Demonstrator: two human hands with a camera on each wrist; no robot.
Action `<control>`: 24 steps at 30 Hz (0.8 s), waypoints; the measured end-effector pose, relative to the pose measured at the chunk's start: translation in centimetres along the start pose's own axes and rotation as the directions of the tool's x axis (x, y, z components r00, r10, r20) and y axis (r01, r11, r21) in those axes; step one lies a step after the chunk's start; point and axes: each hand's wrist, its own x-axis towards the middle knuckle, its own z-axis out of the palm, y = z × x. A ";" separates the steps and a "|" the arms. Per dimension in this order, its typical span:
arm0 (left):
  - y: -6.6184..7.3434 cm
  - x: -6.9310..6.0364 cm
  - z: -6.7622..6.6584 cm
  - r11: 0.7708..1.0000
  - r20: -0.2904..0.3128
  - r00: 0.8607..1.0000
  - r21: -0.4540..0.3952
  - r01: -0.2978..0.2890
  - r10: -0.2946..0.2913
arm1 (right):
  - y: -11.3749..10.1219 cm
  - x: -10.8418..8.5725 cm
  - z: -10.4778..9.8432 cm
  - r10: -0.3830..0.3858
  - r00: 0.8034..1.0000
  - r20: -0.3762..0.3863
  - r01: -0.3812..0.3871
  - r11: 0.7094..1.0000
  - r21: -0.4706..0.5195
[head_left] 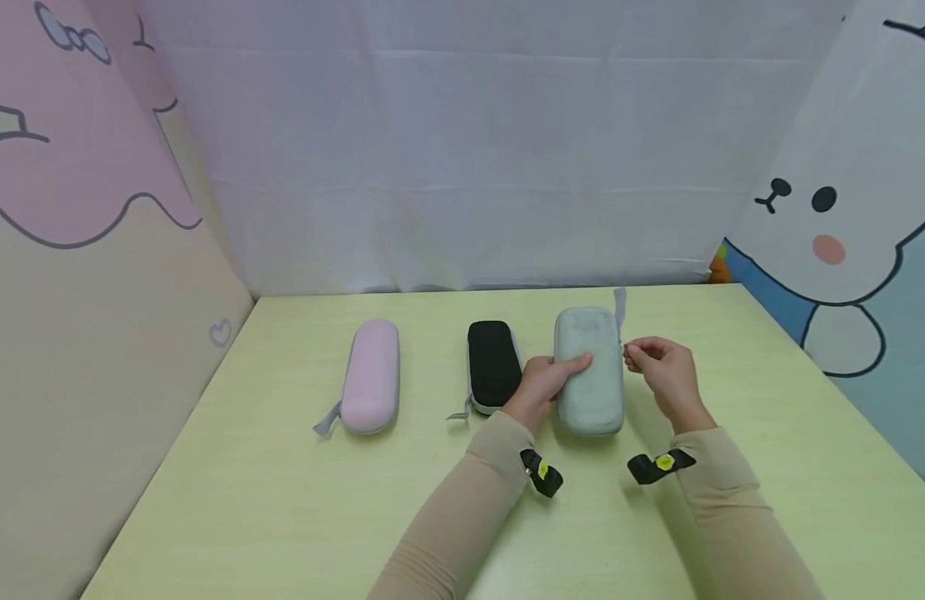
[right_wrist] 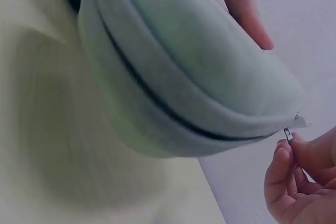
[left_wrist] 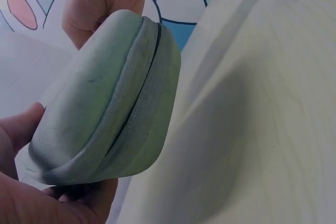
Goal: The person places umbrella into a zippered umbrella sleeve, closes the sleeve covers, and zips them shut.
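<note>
A pale green zip case (head_left: pixel 592 400) is held up off the table, its long side upright in the head view. My left hand (head_left: pixel 536 390) grips it from the left, thumb lying across the front face and fingers underneath. At its right edge my right hand (head_left: pixel 668 375) pinches the small metal zipper pull (right_wrist: pixel 287 134), clearest in the right wrist view. A dark line runs along the case's zipper seam (left_wrist: pixel 137 100); whether it gapes I cannot tell. A grey fabric tab (head_left: pixel 620 307) stands up at the top right corner.
To the left of the hands, a black zip case (head_left: pixel 492 358) lies on the light yellow table (head_left: pixel 267 500). Farther left lies a pink zip case (head_left: pixel 372 375) with a grey tab. A white sheet (head_left: pixel 462 167) hangs behind, with cartoon-printed panels at both sides.
</note>
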 end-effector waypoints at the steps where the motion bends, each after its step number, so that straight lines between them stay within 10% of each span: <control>1: 0.0 0.0 0.0 1.000 -0.003 1.000 -0.004 -0.001 0.001 | 0.0 0.0 0.0 0.002 1.000 0.011 -0.002 1.000 0.002; 24: 0.8 0.1 0.6 0.997 -0.097 0.995 -0.066 -0.037 0.030 | -0.1 -1.5 -0.1 -0.029 0.999 0.046 0.029 1.000 0.006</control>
